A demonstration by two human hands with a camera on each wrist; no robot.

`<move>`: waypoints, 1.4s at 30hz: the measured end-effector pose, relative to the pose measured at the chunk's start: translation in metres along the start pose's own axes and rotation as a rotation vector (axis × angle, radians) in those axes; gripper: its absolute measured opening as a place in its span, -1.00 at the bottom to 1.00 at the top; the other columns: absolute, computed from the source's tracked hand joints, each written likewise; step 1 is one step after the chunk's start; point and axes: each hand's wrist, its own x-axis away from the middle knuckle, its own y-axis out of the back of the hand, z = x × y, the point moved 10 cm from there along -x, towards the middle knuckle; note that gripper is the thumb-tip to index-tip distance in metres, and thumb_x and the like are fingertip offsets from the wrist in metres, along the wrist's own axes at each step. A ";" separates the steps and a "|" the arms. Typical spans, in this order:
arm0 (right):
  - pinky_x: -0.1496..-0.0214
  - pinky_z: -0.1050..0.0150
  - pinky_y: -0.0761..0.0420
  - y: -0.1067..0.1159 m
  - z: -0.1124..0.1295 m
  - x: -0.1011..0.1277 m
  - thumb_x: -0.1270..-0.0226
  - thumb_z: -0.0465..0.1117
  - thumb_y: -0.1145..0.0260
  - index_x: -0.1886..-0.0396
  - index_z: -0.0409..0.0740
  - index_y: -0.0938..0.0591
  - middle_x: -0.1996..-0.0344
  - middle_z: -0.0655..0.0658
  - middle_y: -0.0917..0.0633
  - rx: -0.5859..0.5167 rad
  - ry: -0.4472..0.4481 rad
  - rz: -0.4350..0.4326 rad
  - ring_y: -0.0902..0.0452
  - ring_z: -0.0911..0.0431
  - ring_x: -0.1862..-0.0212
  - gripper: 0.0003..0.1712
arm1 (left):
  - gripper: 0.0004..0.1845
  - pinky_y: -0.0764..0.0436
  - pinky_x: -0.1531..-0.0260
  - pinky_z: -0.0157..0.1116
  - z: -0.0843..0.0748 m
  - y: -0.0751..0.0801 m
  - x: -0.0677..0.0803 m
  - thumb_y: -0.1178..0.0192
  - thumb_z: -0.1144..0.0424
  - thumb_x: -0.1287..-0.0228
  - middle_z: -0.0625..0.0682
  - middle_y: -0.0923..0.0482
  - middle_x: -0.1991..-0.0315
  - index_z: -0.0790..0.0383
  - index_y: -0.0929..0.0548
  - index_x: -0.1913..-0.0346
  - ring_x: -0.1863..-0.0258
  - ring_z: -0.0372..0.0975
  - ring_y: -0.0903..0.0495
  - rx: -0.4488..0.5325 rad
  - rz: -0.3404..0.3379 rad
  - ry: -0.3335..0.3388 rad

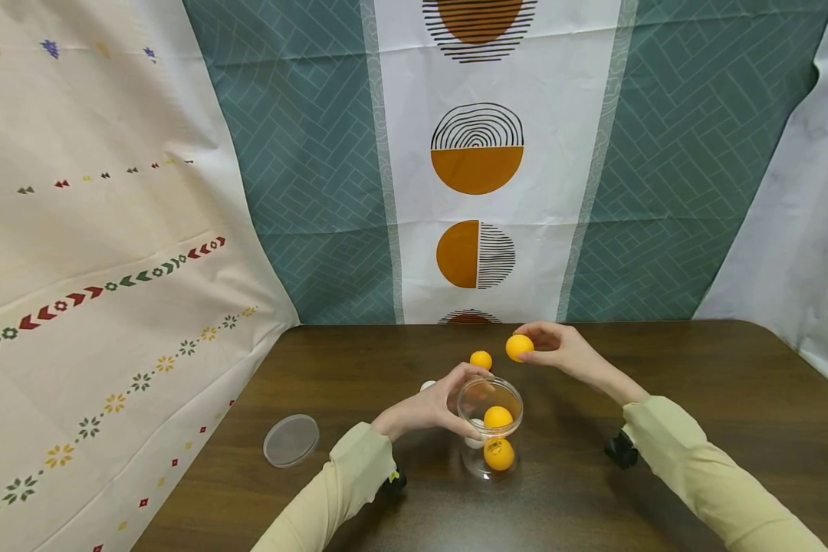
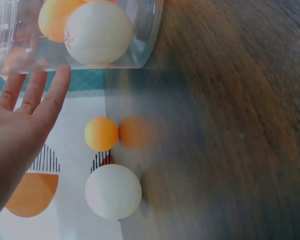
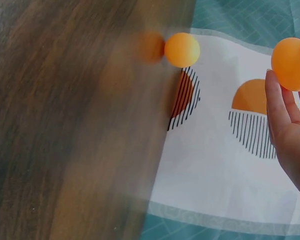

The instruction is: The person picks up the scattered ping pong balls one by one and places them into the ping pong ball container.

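Observation:
A clear plastic jar [image 1: 471, 461] stands on the table, and my left hand [image 1: 431, 406] grips it around its upper part. Inside the jar are orange ping-pong balls [image 1: 499, 454] and a white ping-pong ball [image 2: 99, 34]. Its top is uncovered. Above the table, to the right of the jar and beyond it, my right hand [image 1: 559, 354] pinches an orange ping-pong ball [image 1: 520, 348] between thumb and fingers; the right wrist view shows this held ball [image 3: 291, 64] at its right edge.
Behind the jar, another orange ball [image 1: 481, 360] lies on the brown table [image 1: 593, 506]. A white ball [image 2: 113, 192] also rests there, mostly hidden by the left hand in the head view. At the left lies a round translucent lid [image 1: 291, 441]. Patterned cloth [image 1: 303, 192] hangs behind the table.

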 end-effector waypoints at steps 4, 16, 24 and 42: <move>0.09 0.13 -0.48 -0.002 0.006 0.001 -0.13 -0.19 -0.35 0.00 -0.26 -0.49 0.14 -0.18 -0.57 -0.013 -0.002 0.015 -0.48 -0.05 0.11 -0.55 | -0.24 -0.30 -0.07 -0.16 -0.001 0.000 0.000 -0.33 0.41 0.05 0.04 -0.30 -0.15 0.04 -0.16 -0.20 -0.14 -0.12 -0.30 0.009 0.003 -0.007; 0.13 0.18 -0.51 -0.012 0.035 0.002 -0.12 -0.27 -0.35 0.00 -0.27 -0.49 0.15 -0.20 -0.56 -0.066 0.088 0.069 -0.49 -0.09 0.14 -0.57 | -0.24 -0.29 -0.08 -0.16 0.001 0.000 0.000 -0.31 0.43 0.05 0.04 -0.29 -0.16 0.04 -0.16 -0.20 -0.15 -0.12 -0.30 0.014 0.005 -0.006; 0.12 0.15 -0.52 -0.021 0.049 0.005 -0.12 -0.29 -0.35 0.01 -0.21 -0.50 0.14 -0.18 -0.55 -0.089 0.120 0.110 -0.47 -0.14 0.14 -0.59 | -0.24 -0.29 -0.09 -0.14 0.000 -0.001 0.000 -0.31 0.46 0.06 0.04 -0.26 -0.17 0.08 -0.15 -0.20 -0.16 -0.12 -0.28 0.015 0.007 -0.015; 0.12 0.12 -0.51 -0.042 0.076 0.012 -0.09 -0.42 -0.32 0.03 -0.29 -0.49 0.14 -0.23 -0.53 -0.177 0.225 0.233 -0.44 -0.16 0.15 -0.60 | -0.23 -0.31 -0.06 -0.07 0.000 0.001 -0.001 -0.32 0.49 0.06 0.05 -0.24 -0.17 0.07 -0.15 -0.19 -0.16 -0.12 -0.24 -0.001 -0.006 0.002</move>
